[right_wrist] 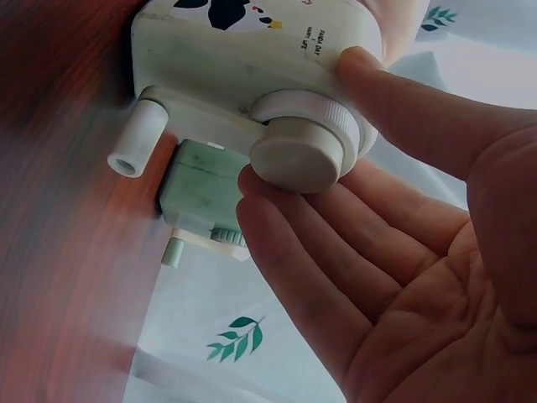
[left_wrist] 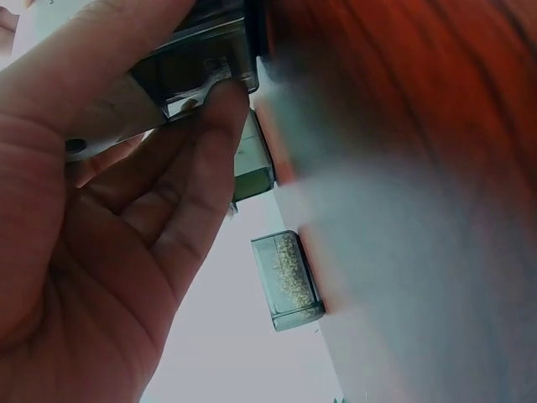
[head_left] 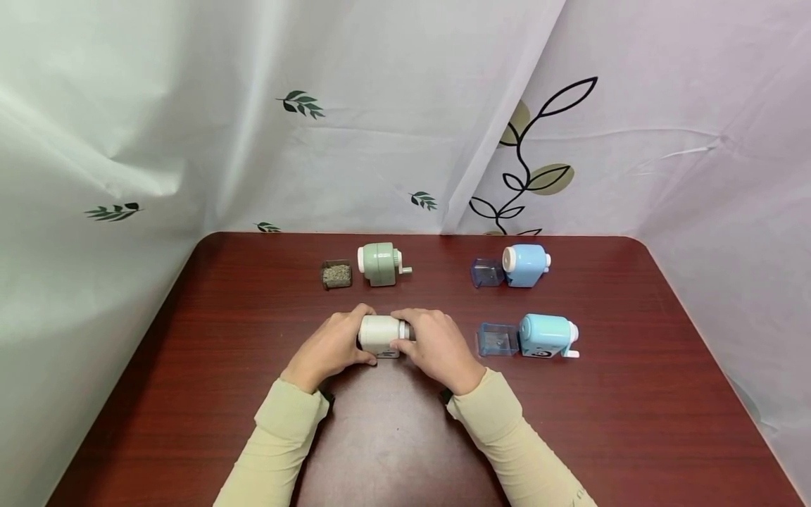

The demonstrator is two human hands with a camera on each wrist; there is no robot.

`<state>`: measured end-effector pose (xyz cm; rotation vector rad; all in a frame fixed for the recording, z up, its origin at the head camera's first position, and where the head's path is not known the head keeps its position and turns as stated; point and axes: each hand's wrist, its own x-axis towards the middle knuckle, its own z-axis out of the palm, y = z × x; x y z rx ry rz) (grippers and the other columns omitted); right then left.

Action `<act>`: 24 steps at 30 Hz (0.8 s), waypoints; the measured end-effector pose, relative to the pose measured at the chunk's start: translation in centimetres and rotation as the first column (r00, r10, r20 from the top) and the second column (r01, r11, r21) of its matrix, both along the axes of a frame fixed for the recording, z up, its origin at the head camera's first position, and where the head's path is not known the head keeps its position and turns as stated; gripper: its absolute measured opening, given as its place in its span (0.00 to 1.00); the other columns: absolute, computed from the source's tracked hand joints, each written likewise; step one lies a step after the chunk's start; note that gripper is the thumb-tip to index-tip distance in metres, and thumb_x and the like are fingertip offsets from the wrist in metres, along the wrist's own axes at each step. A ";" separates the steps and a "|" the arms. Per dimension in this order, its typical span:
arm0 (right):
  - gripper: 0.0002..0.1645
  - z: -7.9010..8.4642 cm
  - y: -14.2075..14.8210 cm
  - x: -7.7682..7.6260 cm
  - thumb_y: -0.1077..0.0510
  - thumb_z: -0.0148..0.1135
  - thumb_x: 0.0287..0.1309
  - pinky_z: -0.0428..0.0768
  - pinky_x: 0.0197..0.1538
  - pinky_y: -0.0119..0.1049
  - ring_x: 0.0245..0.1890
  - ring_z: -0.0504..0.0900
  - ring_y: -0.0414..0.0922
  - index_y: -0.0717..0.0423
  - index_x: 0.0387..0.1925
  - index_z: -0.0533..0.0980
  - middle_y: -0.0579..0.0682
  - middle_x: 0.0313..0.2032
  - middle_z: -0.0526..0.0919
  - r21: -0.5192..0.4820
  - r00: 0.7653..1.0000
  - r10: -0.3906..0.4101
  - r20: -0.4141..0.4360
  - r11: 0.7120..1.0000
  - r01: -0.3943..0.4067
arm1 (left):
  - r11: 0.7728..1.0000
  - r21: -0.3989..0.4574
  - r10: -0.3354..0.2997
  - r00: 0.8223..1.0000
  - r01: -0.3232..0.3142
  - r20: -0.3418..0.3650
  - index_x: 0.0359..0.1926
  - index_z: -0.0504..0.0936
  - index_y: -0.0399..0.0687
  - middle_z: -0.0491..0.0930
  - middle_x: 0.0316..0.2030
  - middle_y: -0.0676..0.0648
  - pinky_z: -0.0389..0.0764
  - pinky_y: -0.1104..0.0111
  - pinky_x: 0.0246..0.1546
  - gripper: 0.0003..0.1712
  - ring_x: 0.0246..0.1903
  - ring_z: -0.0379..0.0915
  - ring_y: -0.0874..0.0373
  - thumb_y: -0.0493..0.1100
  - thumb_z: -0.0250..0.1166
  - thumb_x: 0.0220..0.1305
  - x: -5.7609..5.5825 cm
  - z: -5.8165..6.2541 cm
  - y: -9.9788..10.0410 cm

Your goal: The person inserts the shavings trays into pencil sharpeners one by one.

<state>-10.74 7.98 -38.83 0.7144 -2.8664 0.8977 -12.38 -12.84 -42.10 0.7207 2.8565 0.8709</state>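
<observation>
A cream-white crank pencil sharpener (head_left: 379, 329) stands on the table between both hands. My left hand (head_left: 328, 349) grips its left end; in the left wrist view a fingertip touches the dark see-through shavings drawer (left_wrist: 205, 71). At the crank end, my right hand (head_left: 441, 349) holds the body between thumb and fingers. The right wrist view shows the thumb on the printed side, by the panda picture (right_wrist: 220, 12), and fingers behind the round knob (right_wrist: 298, 155). The white crank handle (right_wrist: 139, 138) hangs free of the fingers.
Behind the hands stands a green sharpener (head_left: 380, 264), with its drawer of shavings (head_left: 336, 274) at its left. To the right are a blue sharpener (head_left: 527, 265) and a turquoise one (head_left: 546, 334), each beside a see-through blue drawer (head_left: 497, 339). A white curtain (head_left: 380, 162) lines the table's back edge.
</observation>
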 end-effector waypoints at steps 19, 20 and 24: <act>0.31 1.7 3.0 -0.1 0.54 0.76 0.55 0.78 0.58 0.50 0.60 0.79 0.50 0.51 0.61 0.79 0.50 0.58 0.82 0.014 0.997 -0.066 -0.028 0.998 0.066 | 0.995 -0.069 0.068 0.997 -0.071 -0.039 0.72 0.67 0.49 0.77 0.59 0.42 0.79 0.50 0.50 0.63 0.54 0.77 0.46 0.56 0.87 0.32 0.2 0.9 0.0; 0.31 1.8 3.3 -0.2 0.54 0.76 0.55 0.78 0.59 0.50 0.60 0.78 0.50 0.51 0.61 0.79 0.50 0.58 0.82 0.017 0.997 -0.071 -0.031 0.997 0.071 | 0.996 -0.068 0.061 0.997 -0.065 -0.049 0.72 0.67 0.49 0.77 0.60 0.42 0.78 0.49 0.52 0.64 0.55 0.76 0.45 0.57 0.87 0.32 0.2 1.1 0.0; 0.32 2.2 4.6 -0.2 0.55 0.77 0.55 0.77 0.60 0.51 0.60 0.78 0.51 0.53 0.61 0.78 0.51 0.58 0.82 0.022 0.996 -0.088 -0.032 0.996 0.088 | 0.997 -0.072 0.032 0.994 -0.040 -0.106 0.72 0.67 0.48 0.75 0.62 0.42 0.74 0.48 0.57 0.65 0.58 0.73 0.44 0.59 0.87 0.32 0.1 1.9 0.5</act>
